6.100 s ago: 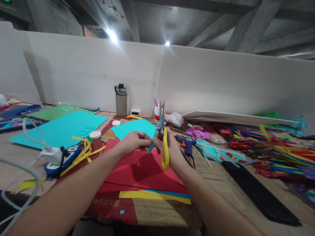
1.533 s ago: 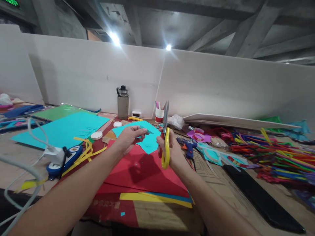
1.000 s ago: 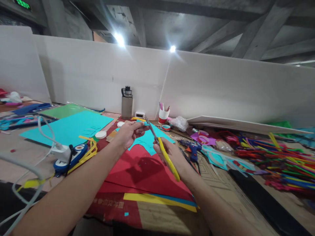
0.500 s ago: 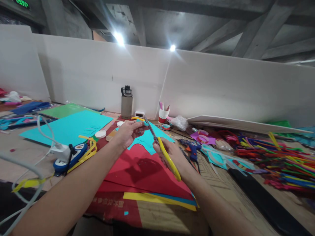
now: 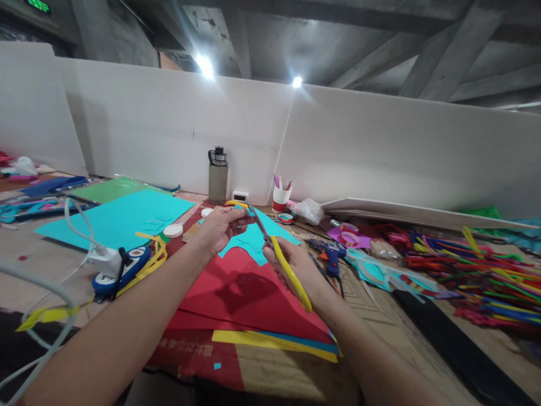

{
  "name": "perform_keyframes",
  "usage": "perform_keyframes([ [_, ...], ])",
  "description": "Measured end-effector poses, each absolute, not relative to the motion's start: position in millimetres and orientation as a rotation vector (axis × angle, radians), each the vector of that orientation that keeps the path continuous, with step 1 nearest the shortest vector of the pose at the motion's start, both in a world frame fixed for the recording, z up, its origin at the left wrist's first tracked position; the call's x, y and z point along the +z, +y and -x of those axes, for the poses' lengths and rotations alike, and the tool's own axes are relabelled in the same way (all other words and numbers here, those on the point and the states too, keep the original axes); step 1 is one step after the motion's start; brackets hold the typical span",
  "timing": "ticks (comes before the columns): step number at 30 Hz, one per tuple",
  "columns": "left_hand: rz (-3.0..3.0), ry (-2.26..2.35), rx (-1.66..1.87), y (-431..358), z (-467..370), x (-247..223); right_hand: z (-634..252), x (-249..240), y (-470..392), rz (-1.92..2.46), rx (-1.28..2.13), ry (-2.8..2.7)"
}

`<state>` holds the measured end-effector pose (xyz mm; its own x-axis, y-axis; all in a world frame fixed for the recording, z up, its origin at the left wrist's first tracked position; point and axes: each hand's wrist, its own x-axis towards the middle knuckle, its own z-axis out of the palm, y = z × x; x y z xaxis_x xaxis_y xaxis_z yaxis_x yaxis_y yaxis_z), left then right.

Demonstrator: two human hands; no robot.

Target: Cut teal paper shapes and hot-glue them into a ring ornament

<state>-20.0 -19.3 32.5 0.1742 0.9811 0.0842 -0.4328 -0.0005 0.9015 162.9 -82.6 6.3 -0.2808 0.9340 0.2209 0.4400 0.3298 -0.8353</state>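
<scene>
Now: scissors [image 5: 291,276] up at cyan scrap [image 5: 251,213]

Yellow sheet [image 5: 236,337] juts from under red paper [image 5: 253,304], nr worktop's [image 5: 270,375] front edge. Above the red, R hand [image 5: 302,268] is closed on the scissors' yellow handle, blades angled up-L. L hand [image 5: 222,231] pinches the scrap, just beside the blades. Cyan sheet [image 5: 249,243] lies below, w/ 2 white lids [image 5: 173,230] to its L. Farther back: grey bottle [image 5: 218,183] & red-and-white cup [image 5: 280,199], nr white panel [image 5: 169,124].

Left hand [image 5: 220,230], right hand [image 5: 292,264]: both bare, fingers uncovered. Left forearm [image 5: 139,321], right forearm [image 5: 372,347]: bare from wrist to frame edge, smooth outline, slim at wrist, wider toward elbow. Wrists bare too. Upper arms out of frame, so sleeve type can't be told.
</scene>
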Motion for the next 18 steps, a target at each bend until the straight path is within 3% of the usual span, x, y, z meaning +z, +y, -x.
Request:
perform_keyframes([
  [18,-0.954,0.714,1.29,-18.4,20.5,31.2,-159.3,-2.3,-80.9,1.149,0.903,-1.739],
])
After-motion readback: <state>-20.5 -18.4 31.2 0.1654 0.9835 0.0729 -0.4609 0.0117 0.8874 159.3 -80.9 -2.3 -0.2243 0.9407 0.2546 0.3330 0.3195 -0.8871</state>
